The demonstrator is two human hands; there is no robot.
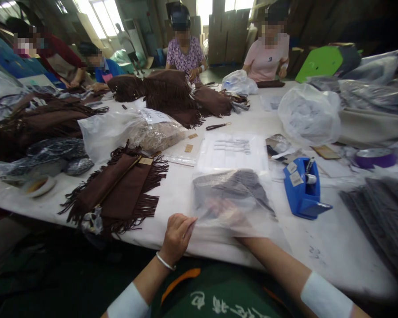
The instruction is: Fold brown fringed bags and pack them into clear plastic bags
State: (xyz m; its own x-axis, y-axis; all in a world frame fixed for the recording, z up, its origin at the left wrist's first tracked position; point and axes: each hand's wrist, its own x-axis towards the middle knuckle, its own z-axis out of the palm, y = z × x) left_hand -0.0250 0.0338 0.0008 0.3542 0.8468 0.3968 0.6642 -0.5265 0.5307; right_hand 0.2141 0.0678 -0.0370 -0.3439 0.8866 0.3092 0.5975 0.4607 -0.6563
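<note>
My left grip (178,234) is pinched together on the near left edge of a clear plastic bag (202,210), thumb and fingers clamped on the film. My right grip (227,211) is inside that bag, blurred behind the plastic, with the forearm coming in from the near side; it lies at a dark grey piece (232,185), and I cannot tell whether the fingers close on it. The bag lies flat on the white desk (177,190) in front of me, the grey piece within it.

Just beyond the bag are white printed sheets (234,150). To the left, apart from my grip, a brown fringed bag (119,190) lies at the desk's near edge with a tan tag (146,160) on it. Behind it rests a plastic sack (159,134) of pale, crumpled filling. A small dark strap (218,126) lies farther back, near a heap of brown fringed goods (169,90).

On the right stands a blue tape dispenser (301,187), with a purple roll (375,157) beyond it and a grey stack (384,221) at the desk's right side. Across the desk, people work, one in a pink top (268,55).
</note>
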